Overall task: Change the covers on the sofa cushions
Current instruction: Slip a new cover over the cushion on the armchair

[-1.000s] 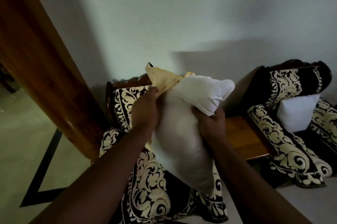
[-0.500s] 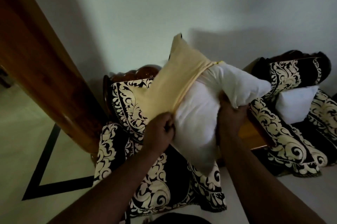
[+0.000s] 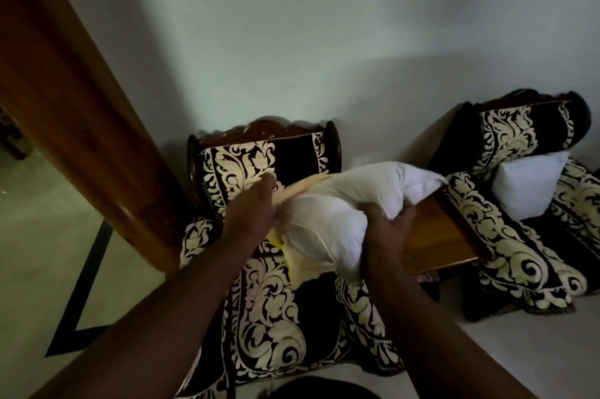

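Observation:
I hold a white cushion insert [image 3: 337,216] over the seat of a black-and-cream patterned armchair [image 3: 276,301]. A pale yellow cover [image 3: 305,185] is bunched at the cushion's left end, with a bit of it showing below at the cushion's underside. My left hand [image 3: 251,213] grips the bunched cover at that end. My right hand [image 3: 388,229] grips the cushion's near side, fingers curled into the filling. The cushion lies roughly level, its right end over the wooden side table.
A wooden side table [image 3: 435,236] stands between this chair and a second patterned armchair [image 3: 519,236], which has a bare white cushion [image 3: 529,184] on its seat. A wooden door frame [image 3: 74,112] slants on the left. Pale wall behind, light floor around.
The cushion has dropped from a raised, tilted pose to lying level over the seat. The yellow cover, spread upward before, is now bunched in my left hand.

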Motion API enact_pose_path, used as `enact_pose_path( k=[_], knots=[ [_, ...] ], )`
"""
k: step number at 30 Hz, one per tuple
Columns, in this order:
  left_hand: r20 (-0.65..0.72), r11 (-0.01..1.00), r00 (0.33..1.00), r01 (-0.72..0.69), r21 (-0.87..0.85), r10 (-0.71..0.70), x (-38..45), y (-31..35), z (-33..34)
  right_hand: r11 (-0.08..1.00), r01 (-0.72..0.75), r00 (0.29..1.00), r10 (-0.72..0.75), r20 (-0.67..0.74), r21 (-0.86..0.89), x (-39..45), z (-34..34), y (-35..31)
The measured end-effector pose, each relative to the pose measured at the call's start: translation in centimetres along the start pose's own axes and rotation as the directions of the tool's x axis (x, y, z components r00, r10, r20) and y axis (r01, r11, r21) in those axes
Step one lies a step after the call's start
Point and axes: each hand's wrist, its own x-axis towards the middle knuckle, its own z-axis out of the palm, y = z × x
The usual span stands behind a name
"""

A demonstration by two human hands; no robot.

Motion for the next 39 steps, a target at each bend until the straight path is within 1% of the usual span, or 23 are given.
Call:
enact_pose_path(
  k=[2, 5, 7, 9, 10, 12, 14, 17, 19, 21, 22, 23, 25, 27, 28, 29, 31, 32, 34, 35, 37, 38, 39],
  knots=[
    [0.100, 0.993, 0.991, 0.084, 0.082, -0.092, -1.9, -0.7, 2.0, 0.997, 0.072, 0.997, -0.072, -0.008, -0.003, 0.0, 0.6, -0.3],
    [0.285, 0.976, 0.934, 0.204, 0.075, -0.217, -3.9, 1.0, 4.7, 0.987, 0.158, 0.987, -0.158, 0.007, -0.035, 0.5, 1.1, -0.2],
    [0.353, 0.977, 0.911, 0.211, 0.039, -0.211, -4.2, 2.0, 4.8, 0.984, 0.175, 0.984, -0.176, -0.021, -0.041, 1.4, 1.2, -0.8],
    [0.370, 0.978, 0.924, 0.161, -0.132, -0.102, -3.8, 3.0, 3.7, 0.979, 0.196, 0.978, -0.199, -0.054, -0.057, 1.9, 1.0, -1.1],
    [0.351, 0.950, 0.936, 0.100, -0.297, 0.011, -3.7, 3.6, 2.8, 0.971, 0.217, 0.971, -0.225, -0.077, -0.096, 1.9, 0.8, -1.2],
    [0.240, 0.810, 0.924, -0.111, -0.576, 0.297, -4.3, 5.9, 0.5, 0.933, 0.301, 0.940, -0.325, -0.103, -0.198, 2.0, 0.0, -0.7],
    [0.114, 0.707, 0.879, -0.289, -0.645, 0.463, -4.9, 7.8, -0.4, 0.904, 0.325, 0.932, -0.356, -0.067, -0.277, 1.9, -0.4, 0.1],
    [0.022, 0.726, 0.914, -0.307, -0.616, 0.405, -4.7, 7.6, 0.3, 0.900, 0.310, 0.943, -0.332, -0.021, -0.307, 1.0, -0.2, 0.5],
    [0.014, 0.763, 0.967, -0.191, -0.618, 0.253, -4.4, 6.0, 0.8, 0.898, 0.331, 0.939, -0.343, 0.012, -0.288, 0.7, -0.1, 0.6],
    [-0.019, 0.741, 0.995, -0.083, -0.666, 0.094, -4.2, 4.5, 0.8, 0.879, 0.364, 0.930, -0.361, 0.069, -0.309, 0.5, 0.3, 0.5],
    [-0.041, 0.728, 0.997, -0.071, -0.682, 0.058, -4.1, 4.2, 0.7, 0.866, 0.371, 0.928, -0.361, 0.094, -0.335, 0.3, 0.6, 0.2],
    [-0.055, 0.715, 0.996, -0.090, -0.693, 0.072, -4.1, 4.5, 0.4, 0.847, 0.395, 0.917, -0.383, 0.108, -0.356, 0.0, 0.7, 0.3],
    [-0.040, 0.669, 0.965, -0.208, -0.713, 0.257, -4.5, 6.5, -0.8, 0.792, 0.438, 0.898, -0.403, 0.174, -0.426, 0.4, 0.5, 1.2],
    [-0.026, 0.630, 0.867, -0.382, -0.676, 0.498, -5.4, 9.6, -1.7, 0.735, 0.457, 0.885, -0.324, 0.333, -0.501, 1.9, -0.5, 2.5],
    [-0.027, 0.617, 0.823, -0.447, -0.648, 0.567, -6.0, 10.8, -2.0, 0.738, 0.437, 0.885, -0.252, 0.391, -0.515, 1.7, -0.8, 2.4],
    [-0.038, 0.628, 0.812, -0.479, -0.613, 0.583, -6.3, 11.5, -2.0, 0.735, 0.440, 0.884, -0.253, 0.394, -0.516, 1.8, -0.8, 2.2],
    [-0.079, 0.712, 0.867, -0.452, -0.537, 0.491, -6.6, 11.0, -1.6, 0.707, 0.562, 0.825, -0.440, 0.355, -0.429, 1.5, 0.5, 0.2],
    [-0.094, 0.761, 0.899, -0.415, -0.498, 0.428, -6.6, 10.0, -1.6, 0.719, 0.577, 0.813, -0.462, 0.354, -0.386, 1.3, 1.0, -0.6],
    [-0.155, 0.840, 0.928, -0.372, -0.394, 0.338, -5.8, 7.5, -2.2, 0.733, 0.605, 0.777, -0.455, 0.435, -0.312, 0.7, 1.7, -2.1],
    [-0.176, 0.875, 0.951, -0.305, -0.376, 0.256, -5.1, 6.4, -2.7, 0.730, 0.624, 0.748, -0.457, 0.481, -0.278, 0.4, 1.3, -1.9],
    [-0.157, 0.890, 0.987, -0.037, -0.455, -0.039, -2.0, 4.3, -3.2, 0.687, 0.679, 0.698, -0.494, 0.519, -0.259, 0.0, 0.9, -1.5],
    [-0.083, 0.845, 0.979, 0.116, -0.522, -0.185, 0.0, 3.3, -3.0, 0.673, 0.698, 0.681, -0.517, 0.519, -0.245, -0.1, 0.4, -1.2],
    [0.044, 0.778, 0.963, 0.242, -0.579, -0.267, 1.9, 2.5, -2.7, 0.677, 0.703, 0.671, -0.527, 0.521, -0.220, -0.2, 0.2, -1.3]
  ],
)
